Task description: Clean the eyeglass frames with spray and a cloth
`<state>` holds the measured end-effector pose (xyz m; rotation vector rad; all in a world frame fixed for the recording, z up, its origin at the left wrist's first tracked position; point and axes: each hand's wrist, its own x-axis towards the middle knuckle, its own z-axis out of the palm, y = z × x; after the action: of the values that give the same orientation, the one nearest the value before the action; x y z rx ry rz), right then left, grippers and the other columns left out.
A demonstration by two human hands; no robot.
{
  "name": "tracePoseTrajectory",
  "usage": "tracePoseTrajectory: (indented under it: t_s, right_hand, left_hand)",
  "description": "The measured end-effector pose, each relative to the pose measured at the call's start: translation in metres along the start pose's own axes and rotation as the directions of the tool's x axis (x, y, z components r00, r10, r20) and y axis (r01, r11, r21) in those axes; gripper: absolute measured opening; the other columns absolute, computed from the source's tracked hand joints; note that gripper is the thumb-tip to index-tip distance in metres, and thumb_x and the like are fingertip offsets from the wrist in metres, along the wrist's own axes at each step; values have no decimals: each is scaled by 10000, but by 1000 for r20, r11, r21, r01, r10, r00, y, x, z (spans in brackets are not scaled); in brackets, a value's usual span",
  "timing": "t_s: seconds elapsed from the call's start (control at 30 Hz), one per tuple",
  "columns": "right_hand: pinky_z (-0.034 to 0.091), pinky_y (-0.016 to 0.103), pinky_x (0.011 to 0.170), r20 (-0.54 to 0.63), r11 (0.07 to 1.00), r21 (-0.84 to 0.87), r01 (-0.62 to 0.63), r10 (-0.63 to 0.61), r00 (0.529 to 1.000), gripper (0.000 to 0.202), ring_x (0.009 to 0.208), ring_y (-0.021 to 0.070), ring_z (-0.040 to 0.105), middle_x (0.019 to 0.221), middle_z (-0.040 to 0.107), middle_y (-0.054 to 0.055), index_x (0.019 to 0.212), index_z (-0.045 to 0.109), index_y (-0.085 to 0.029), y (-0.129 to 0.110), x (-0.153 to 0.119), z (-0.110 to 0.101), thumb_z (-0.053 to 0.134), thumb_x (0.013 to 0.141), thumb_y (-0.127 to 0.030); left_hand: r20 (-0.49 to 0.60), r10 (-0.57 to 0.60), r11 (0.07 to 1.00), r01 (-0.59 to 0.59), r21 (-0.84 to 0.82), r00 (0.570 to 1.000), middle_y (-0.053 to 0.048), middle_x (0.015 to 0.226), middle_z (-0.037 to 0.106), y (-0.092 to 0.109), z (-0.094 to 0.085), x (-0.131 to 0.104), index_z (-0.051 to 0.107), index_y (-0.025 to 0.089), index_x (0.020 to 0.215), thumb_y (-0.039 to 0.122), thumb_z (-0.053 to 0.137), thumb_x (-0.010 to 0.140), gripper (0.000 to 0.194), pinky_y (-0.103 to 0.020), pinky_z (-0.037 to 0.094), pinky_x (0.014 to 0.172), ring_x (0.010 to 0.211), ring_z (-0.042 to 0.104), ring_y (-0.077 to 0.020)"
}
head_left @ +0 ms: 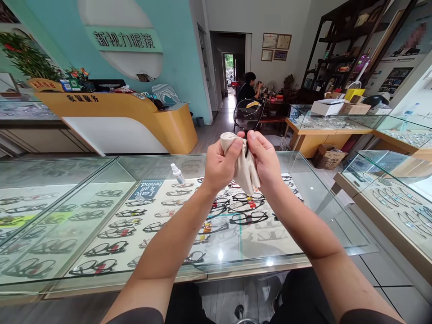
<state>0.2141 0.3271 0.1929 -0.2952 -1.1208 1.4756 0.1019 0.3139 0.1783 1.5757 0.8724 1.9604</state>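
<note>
Above the glass display case, my left hand (222, 161) is closed on a pale beige cloth (245, 173), which hangs down between my hands. My right hand (266, 157) pinches a thin dark piece beside the cloth; it looks like part of a pair of glasses, mostly hidden by the cloth and fingers. A small white bottle (177, 174) stands on the glass top, to the left of my hands.
Rows of glasses (249, 218) lie inside the glass display case (207, 265) below my arms. Another glass case (391, 198) is at the right. A person (249, 87) sits at the back beyond a round-backed chair (248, 114).
</note>
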Motion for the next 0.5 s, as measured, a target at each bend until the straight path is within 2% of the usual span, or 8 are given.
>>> tracePoseTrajectory:
  t_s: [0.1, 0.17, 0.23, 0.3, 0.33, 0.4, 0.5]
  right_hand:
    - [628, 300, 760, 10, 1000, -22, -3, 3, 1000, 388, 868, 175, 727, 964, 807, 19, 944, 756, -252, -6, 1, -3, 879, 834, -603]
    - [637, 308, 758, 8, 1000, -24, 0, 0, 1000, 383, 860, 178, 734, 961, 803, 17, 941, 746, -252, -12, 3, -6, 869, 848, -603]
    - [637, 301, 751, -4, 1000, -8, 20, -20, 1000, 365, 842, 169, 732, 980, 804, 8, 923, 740, -256, -15, 6, -9, 881, 842, -583]
    - [626, 287, 740, -19, 999, 5, 41, -41, 999, 348, 821, 154, 722, 996, 805, -1, 911, 742, -259, -14, 9, -11, 894, 832, -562]
    - [623, 286, 744, -24, 999, 2, 48, -48, 999, 348, 821, 152, 719, 1002, 806, -1, 909, 744, -260, -12, 9, -11, 895, 831, -563]
    - [625, 297, 779, -29, 998, -16, 57, -57, 998, 366, 860, 163, 727, 1020, 811, 11, 909, 747, -258, -5, 10, -10, 886, 832, -587]
    - [633, 314, 841, -11, 996, -27, 86, -86, 996, 381, 928, 181, 736, 1051, 822, 27, 913, 757, -260, 6, 8, -5, 879, 832, -611]
  left_hand:
    - [40, -15, 1000, 15, 1, 999, 10, 645, 522, 6, -5, 1, 576, 202, 724, 740, 718, 929, 593, -273, 427, 552, 583, 458, -111]
    - [148, -40, 999, 43, -14, 988, 0, 655, 541, 9, -10, 4, 588, 198, 725, 733, 691, 951, 590, -280, 441, 557, 587, 479, -118]
    - [285, -69, 996, 83, -37, 956, -17, 720, 610, 10, -14, 6, 659, 190, 810, 695, 712, 957, 529, -280, 495, 606, 635, 553, -132]
    - [366, -86, 993, 110, -47, 927, -33, 823, 682, 9, -16, 7, 719, 187, 976, 630, 802, 914, 455, -272, 540, 671, 719, 625, -148]
    - [369, -87, 992, 113, -47, 925, -38, 868, 706, 8, -16, 7, 727, 189, 1050, 602, 856, 874, 467, -266, 550, 692, 756, 648, -153]
    - [294, -80, 994, 98, -47, 953, -37, 897, 726, 4, -13, 7, 726, 193, 1097, 591, 916, 810, 527, -254, 549, 695, 770, 655, -149]
    - [89, -63, 997, 67, -42, 994, -19, 813, 696, 0, -7, 6, 726, 189, 968, 675, 864, 831, 523, -249, 515, 649, 693, 601, -124]
